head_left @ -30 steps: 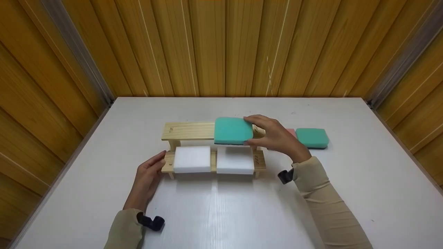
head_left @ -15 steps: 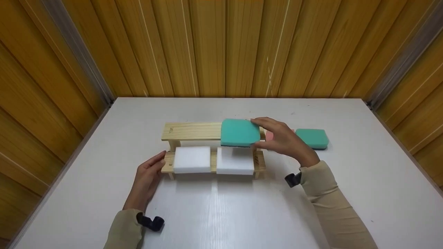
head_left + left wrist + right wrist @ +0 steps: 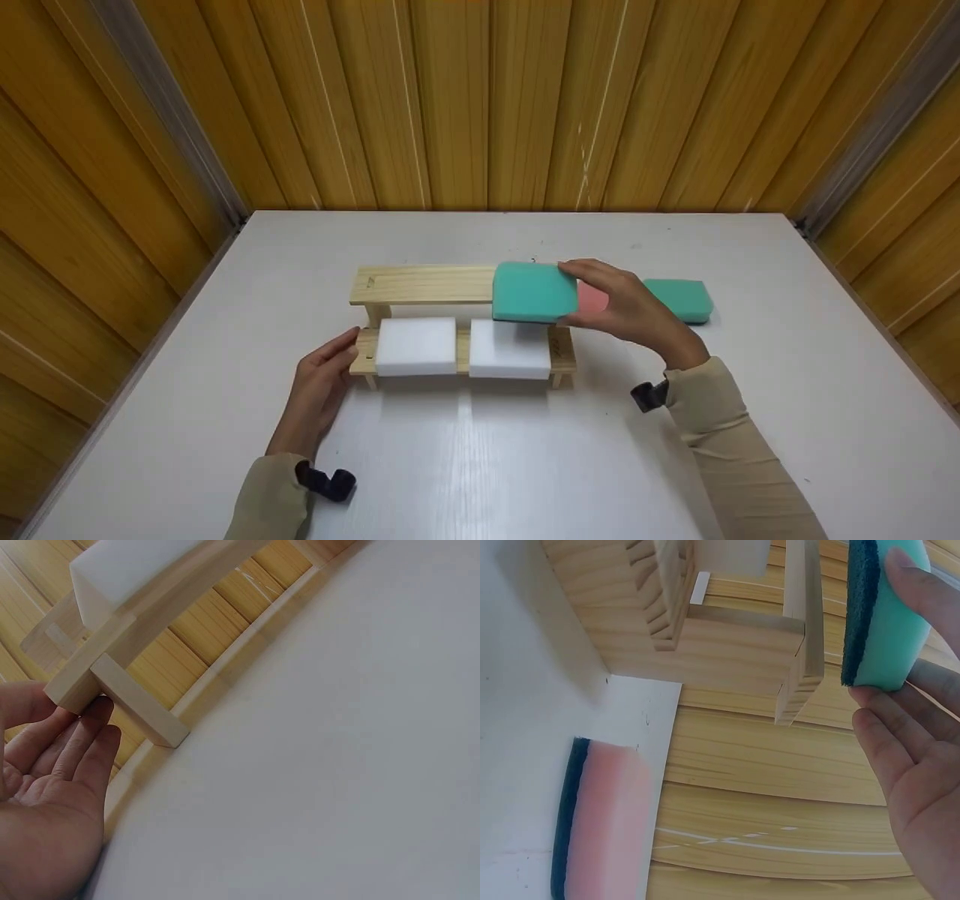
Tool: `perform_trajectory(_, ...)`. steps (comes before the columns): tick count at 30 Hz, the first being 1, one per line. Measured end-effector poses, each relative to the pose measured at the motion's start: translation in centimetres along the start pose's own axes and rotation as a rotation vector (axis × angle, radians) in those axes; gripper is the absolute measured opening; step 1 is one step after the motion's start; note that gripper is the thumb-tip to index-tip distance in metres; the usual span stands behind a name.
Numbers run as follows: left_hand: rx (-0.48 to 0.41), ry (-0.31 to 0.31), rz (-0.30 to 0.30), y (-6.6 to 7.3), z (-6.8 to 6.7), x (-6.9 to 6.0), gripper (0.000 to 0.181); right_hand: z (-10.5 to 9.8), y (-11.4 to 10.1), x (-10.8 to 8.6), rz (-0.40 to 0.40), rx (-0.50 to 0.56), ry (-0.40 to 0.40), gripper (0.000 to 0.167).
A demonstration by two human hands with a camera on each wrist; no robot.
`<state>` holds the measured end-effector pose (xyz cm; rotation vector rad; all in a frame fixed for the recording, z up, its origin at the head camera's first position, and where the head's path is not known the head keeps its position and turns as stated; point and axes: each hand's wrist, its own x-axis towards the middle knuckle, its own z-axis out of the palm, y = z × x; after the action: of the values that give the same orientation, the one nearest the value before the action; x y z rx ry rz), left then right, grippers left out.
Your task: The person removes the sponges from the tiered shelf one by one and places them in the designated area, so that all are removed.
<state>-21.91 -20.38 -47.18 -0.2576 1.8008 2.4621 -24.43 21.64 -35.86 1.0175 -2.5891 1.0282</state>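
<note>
Right wrist view: with the right hand (image 3: 924, 765) spread to the width of the green sponge (image 3: 891, 626), pinching its right end between thumb and fingers; holding it clear above the upper plank (image 3: 420, 286). Probably handling light, soft and springy, so calling for gentle pressure at the edges. Angling the forearm from lower right; with the left hand (image 3: 320, 375), gripping the lower plank (image 3: 366, 351) by its left end.
</note>
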Motion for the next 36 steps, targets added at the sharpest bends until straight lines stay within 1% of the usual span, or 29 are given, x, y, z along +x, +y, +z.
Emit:
perform_trajectory(3,-0.005,-0.01,0.004,0.0,0.0,0.0,0.049,-0.1,0.2,-0.3,-0.005,0.005,0.005,0.069)
perform_trajectory(8,-0.003,-0.002,-0.002,0.1,-0.1,-0.1,0.048,-0.3,0.6,-0.7,0.009,0.023,0.008,0.071)
perform_trajectory(13,-0.007,0.001,-0.013,0.2,-0.1,0.0,0.047,-0.5,1.0,-1.2,0.015,0.005,0.017,0.071)
perform_trajectory(21,-0.001,-0.004,-0.009,0.2,-0.2,-0.2,0.048,-0.7,1.6,-2.0,0.053,0.002,0.008,0.073)
perform_trajectory(28,0.014,0.0,-0.003,0.1,-0.2,-0.1,0.048,-0.9,2.1,-2.6,0.077,-0.021,0.014,0.073)
perform_trajectory(33,0.036,0.001,0.003,0.1,-0.1,-0.1,0.048,-1.0,2.3,-3.1,0.112,-0.032,0.007,0.074)
perform_trajectory(36,0.03,0.003,0.003,0.1,-0.2,-0.1,0.048,-1.0,2.3,-3.4,0.128,-0.038,0.003,0.075)
